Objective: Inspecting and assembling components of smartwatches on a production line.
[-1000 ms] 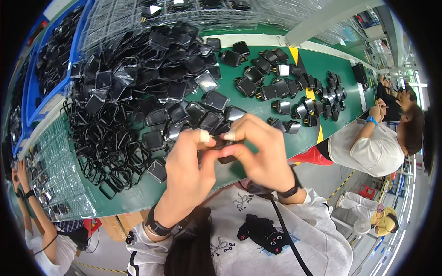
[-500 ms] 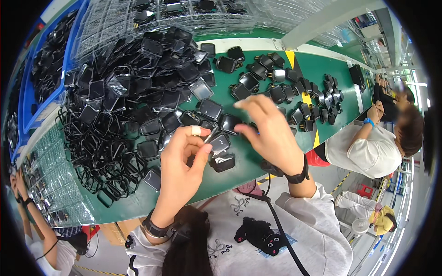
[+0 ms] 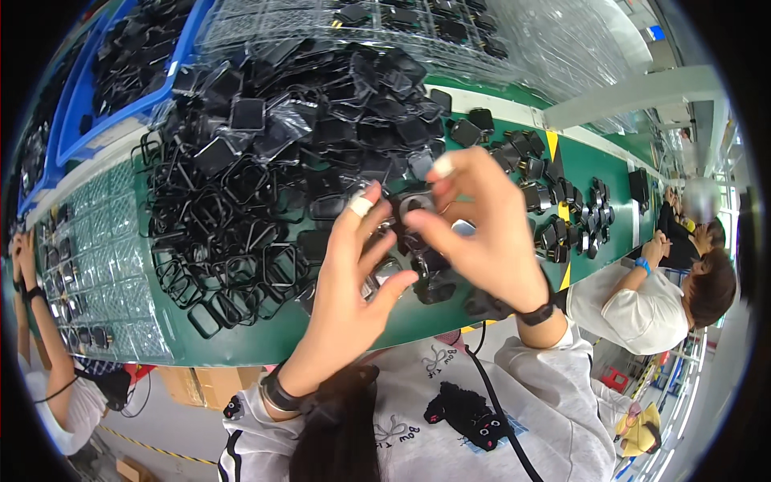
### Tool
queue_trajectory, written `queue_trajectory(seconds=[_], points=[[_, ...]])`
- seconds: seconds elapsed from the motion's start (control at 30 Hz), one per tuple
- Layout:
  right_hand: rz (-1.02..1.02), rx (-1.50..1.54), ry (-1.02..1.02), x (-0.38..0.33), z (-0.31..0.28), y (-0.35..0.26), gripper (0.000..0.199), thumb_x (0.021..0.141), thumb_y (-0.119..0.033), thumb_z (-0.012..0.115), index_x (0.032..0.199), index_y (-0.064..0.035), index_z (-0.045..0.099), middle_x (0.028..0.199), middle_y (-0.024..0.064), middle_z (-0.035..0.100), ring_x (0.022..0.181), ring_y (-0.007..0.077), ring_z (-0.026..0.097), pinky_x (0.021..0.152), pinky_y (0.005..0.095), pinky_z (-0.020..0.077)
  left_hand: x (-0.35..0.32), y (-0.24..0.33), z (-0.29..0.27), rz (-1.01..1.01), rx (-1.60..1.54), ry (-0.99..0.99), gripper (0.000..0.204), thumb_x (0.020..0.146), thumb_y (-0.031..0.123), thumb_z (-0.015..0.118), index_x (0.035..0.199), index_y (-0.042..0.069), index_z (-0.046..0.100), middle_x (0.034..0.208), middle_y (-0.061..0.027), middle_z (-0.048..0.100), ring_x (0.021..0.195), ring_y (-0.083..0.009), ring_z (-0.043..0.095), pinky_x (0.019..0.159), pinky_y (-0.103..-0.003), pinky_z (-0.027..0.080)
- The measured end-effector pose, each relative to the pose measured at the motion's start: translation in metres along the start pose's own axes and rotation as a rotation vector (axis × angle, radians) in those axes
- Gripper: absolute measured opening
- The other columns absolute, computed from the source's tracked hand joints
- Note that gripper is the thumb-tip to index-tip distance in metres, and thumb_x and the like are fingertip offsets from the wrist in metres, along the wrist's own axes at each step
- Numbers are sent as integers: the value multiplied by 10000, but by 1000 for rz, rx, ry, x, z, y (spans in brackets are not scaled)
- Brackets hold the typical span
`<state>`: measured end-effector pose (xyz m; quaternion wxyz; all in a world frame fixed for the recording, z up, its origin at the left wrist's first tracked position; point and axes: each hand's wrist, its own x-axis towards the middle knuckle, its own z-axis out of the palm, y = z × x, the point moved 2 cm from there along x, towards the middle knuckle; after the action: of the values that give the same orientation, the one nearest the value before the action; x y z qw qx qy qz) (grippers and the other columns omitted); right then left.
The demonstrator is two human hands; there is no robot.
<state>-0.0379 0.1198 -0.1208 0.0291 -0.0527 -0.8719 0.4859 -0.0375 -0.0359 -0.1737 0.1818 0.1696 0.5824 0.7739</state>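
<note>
Both my hands are over the green bench, amid black square smartwatch parts. My left hand has its fingers apart, with a white wrap on one fingertip, and holds nothing that I can see. My right hand, also wrapped at a fingertip, pinches a dark smartwatch body with a round grey back between thumb and fingers; motion blurs it. Just under the hands lie more black watch bodies. To the left spreads a heap of thin black square frames, and behind it a large pile of dark, film-covered pieces.
Blue bins with black parts stand at the far left. Clear blister trays lie on the left and at the back. Small assembled units sit right, past yellow-black tape. A white post crosses there. Co-workers sit at both sides.
The view has shifted, so the bench contents appear farther right. My left fingers have spread from a pinch. The right hand has come in and now grips a smartwatch body.
</note>
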Motion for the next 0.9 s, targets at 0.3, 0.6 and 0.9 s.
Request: queue_trajectory(seconds=[0.3, 0.6, 0.9], points=[[-462, -453, -232, 34, 65, -9, 169, 698, -5, 690, 830, -2, 584, 905, 97, 475, 834, 268, 509, 728, 332, 441, -22, 22, -84, 91, -173, 375, 390, 959, 229, 449, 1234, -46, 431, 1281, -220, 465, 1150, -365, 508, 882, -404, 508], [-357, -236, -262, 13, 41, -32, 157, 703, -4, 709, 800, -5, 585, 1113, 130, 543, 904, 262, 597, 757, 334, 491, -18, 21, -85, -48, -415, 306, 391, 910, 162, 550, 1227, -51, 464, 1228, -213, 517, 1047, -343, 580, 881, -407, 515], [-780, -203, -111, 8, 47, -31, 330, 647, -29, 743, 945, 1, 607, 1088, 159, 601, 938, 335, 588, 772, 378, 511, -13, 25, -55, -81, -627, 126, 451, 895, 107, 568, 1265, -87, 400, 1166, -189, 551, 1056, -242, 576, 906, -380, 505]])
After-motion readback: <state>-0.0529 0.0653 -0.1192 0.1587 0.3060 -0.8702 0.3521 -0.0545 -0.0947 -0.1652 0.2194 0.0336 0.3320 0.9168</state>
